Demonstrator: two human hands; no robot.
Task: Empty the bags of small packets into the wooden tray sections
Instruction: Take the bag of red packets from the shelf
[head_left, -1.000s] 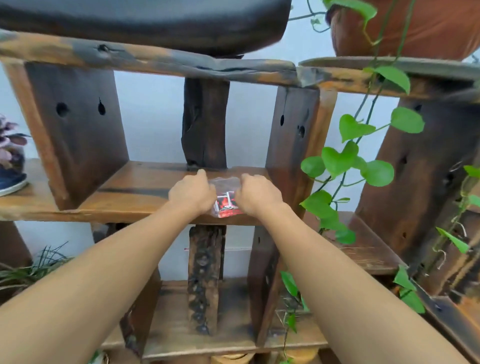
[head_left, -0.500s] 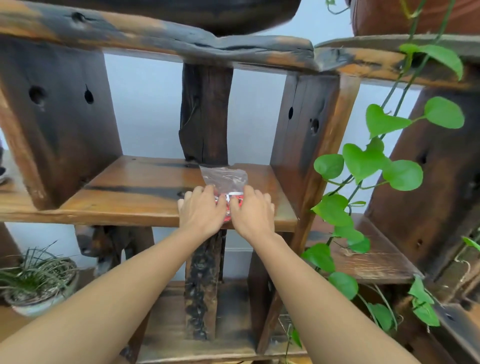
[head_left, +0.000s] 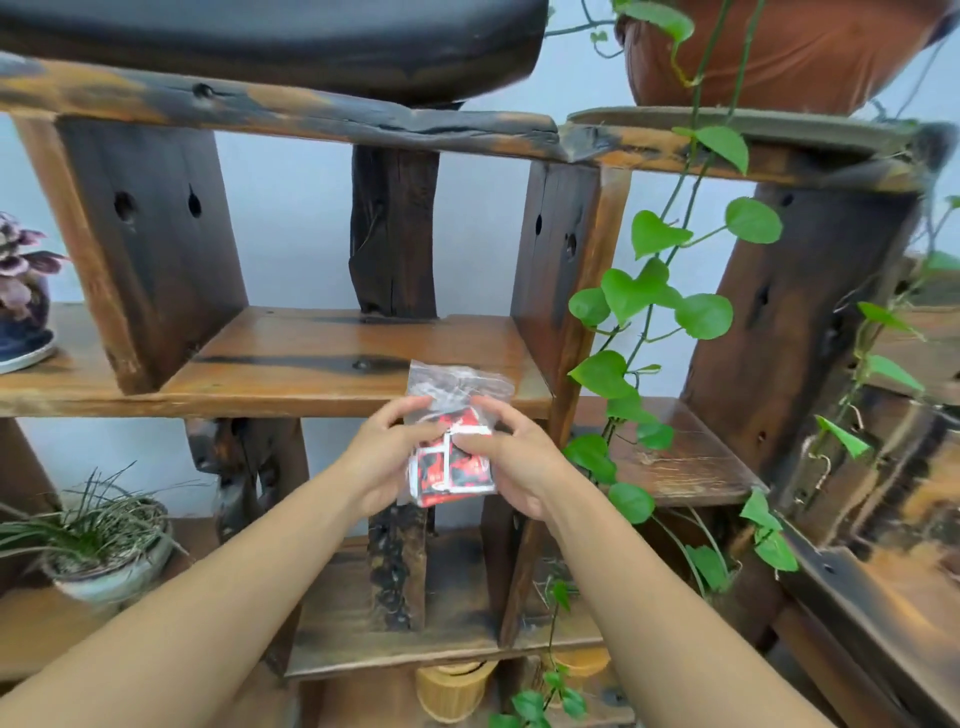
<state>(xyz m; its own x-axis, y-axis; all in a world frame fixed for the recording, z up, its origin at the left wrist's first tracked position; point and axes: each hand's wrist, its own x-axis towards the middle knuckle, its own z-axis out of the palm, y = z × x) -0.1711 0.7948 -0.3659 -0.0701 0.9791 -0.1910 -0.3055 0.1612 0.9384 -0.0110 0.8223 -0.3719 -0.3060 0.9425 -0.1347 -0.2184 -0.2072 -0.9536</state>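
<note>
Head view: both hands hold a crinkled clear plastic bag (head_left: 451, 436) in front of a rough dark wooden shelf (head_left: 332, 358). The left hand (head_left: 387, 460) pinches its left side, the right hand (head_left: 511, 462) grips its right side. Flat red, white and black packets (head_left: 449, 473) fill the bag; their print is unreadable. A glossy green vine (head_left: 644, 306) hangs right.
</note>
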